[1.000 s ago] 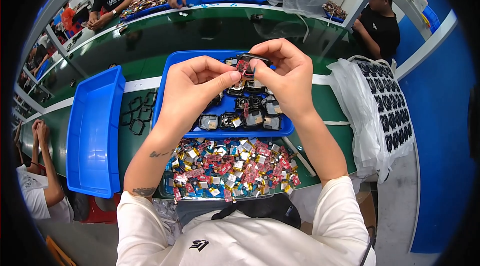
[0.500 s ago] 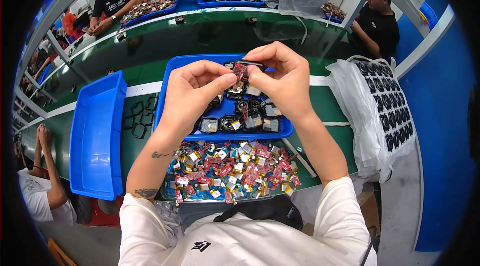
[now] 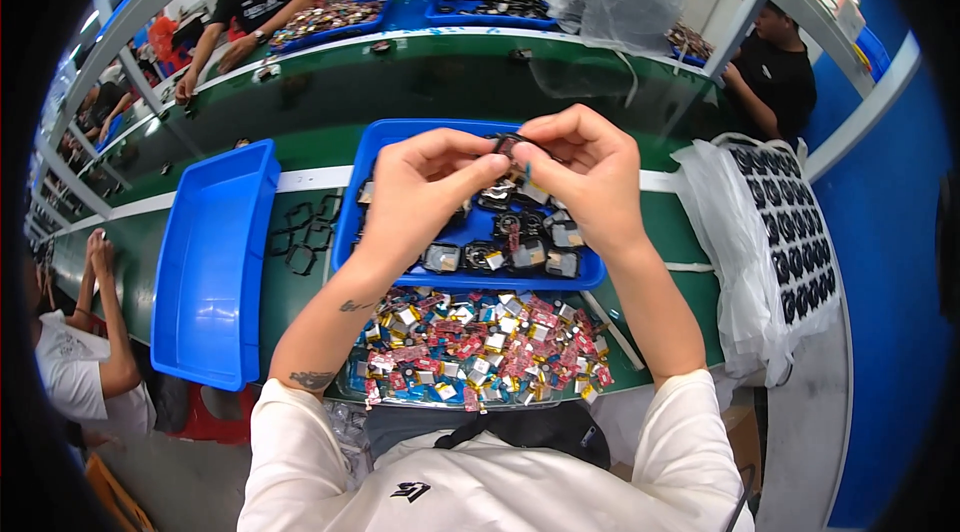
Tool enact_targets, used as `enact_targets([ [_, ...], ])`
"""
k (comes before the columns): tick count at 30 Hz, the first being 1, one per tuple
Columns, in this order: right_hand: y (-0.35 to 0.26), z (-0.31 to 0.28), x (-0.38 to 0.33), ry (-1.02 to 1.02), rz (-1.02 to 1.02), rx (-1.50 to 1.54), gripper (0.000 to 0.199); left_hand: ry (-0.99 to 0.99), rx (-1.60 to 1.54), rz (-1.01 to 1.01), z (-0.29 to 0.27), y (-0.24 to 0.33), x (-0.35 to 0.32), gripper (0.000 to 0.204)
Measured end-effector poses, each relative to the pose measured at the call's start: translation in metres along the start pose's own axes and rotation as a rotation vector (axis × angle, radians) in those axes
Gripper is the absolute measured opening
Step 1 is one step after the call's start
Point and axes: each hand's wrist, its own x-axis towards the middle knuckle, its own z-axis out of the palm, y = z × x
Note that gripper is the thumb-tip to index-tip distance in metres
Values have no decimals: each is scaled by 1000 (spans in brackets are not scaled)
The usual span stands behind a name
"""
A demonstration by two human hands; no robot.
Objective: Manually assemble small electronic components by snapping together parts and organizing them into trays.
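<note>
Both bare hands are working close together above the far half of a blue tray (image 3: 470, 282). Left hand (image 3: 425, 187): thumb and forefinger are pinching the left edge of a small black casing (image 3: 511, 139), some dark red showing in it. Right hand (image 3: 592, 177): fingers are curling around the casing's right side, the thumb pressing in from the near side; exact contact under the fingertips is staying hidden. The casing is sitting between the two hands, raised over the tray. Below it, further black casings (image 3: 530, 254) are lying in the tray, several showing grey inner faces. Nearer the body, a heap of red boards and silvery cells (image 3: 480, 357) is spreading over the bench. To the left, thin black frames (image 3: 302, 244) are lying between this tray and a second blue tray (image 3: 207, 277). At right, a sheet of black parts (image 3: 785, 222) is resting beside white wrapping (image 3: 718, 262).
</note>
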Motion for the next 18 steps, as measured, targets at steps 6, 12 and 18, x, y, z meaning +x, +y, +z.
enact_targets([
  [6, -5, -4, 2, 32, -31, -340, 14, 0, 256, 6, -10, -15, 26, 20],
  [12, -11, -20, 1, -168, -212, -176, 17, 234, 896, -205, -67, -51, 120, 29],
  [18, -30, -9, -12, -538, -309, -507, 9, 311, 1108, -674, -86, -102, 155, 54],
])
